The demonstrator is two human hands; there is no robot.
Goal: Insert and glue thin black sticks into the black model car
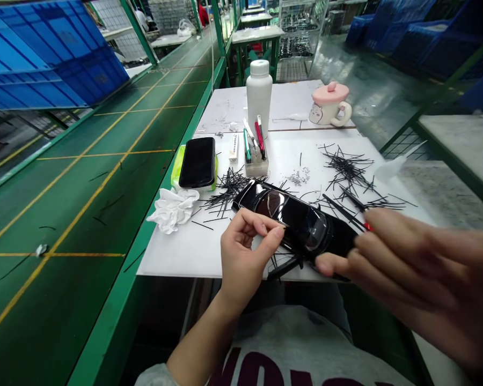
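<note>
You're wearing a pale grey shirt (298,335) with a soft, faintly mottled look across the chest. Low on that shirt runs dark maroon lettering (265,370) in big, heavy capitals; the bottom of the view cuts it off, so you can't read the word. Left of the shirt's chest, a pale sleeve (155,375) sits at the lower edge of the view, and your left forearm (197,343) comes out of it bare. Your left hand (245,252) shows short nails, while your right hand (406,268), up and right of the shirt, is too blurred to show such detail.
</note>
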